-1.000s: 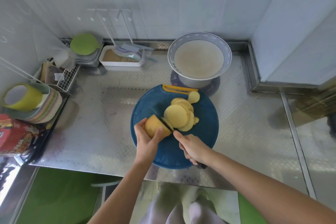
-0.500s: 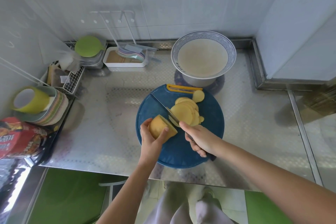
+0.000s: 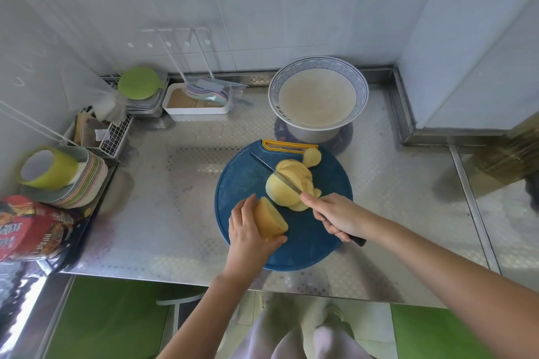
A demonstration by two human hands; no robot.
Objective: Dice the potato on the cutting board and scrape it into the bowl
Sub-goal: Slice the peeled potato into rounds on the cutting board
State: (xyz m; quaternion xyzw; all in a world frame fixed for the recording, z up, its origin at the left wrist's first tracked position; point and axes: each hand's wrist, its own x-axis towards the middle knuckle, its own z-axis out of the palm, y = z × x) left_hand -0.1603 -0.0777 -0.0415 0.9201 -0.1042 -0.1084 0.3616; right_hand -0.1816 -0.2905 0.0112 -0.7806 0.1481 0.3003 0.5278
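A round blue cutting board (image 3: 242, 181) with a yellow handle lies on the steel counter. My left hand (image 3: 248, 233) grips the uncut potato chunk (image 3: 269, 220) at the board's near left. A fanned pile of potato slices (image 3: 288, 183) lies in the middle of the board, with one loose slice (image 3: 312, 156) by the handle. My right hand (image 3: 335, 216) holds the knife (image 3: 274, 173) by its dark handle, the blade lying across the slices and pointing to the far left. The blue-rimmed bowl (image 3: 318, 96) stands just behind the board.
At the back left are a white tray (image 3: 198, 102) with utensils, a green lid (image 3: 140, 83) on stacked containers, and a wire basket (image 3: 113, 134). A stack of plates with a yellow-green cup (image 3: 49, 167) and a red package (image 3: 29, 230) sit at the left edge. A raised steel ledge runs along the right.
The knife has left the potato chunk and moved right and away, over the slice pile. My left hand has drawn the chunk slightly nearer and to the left.
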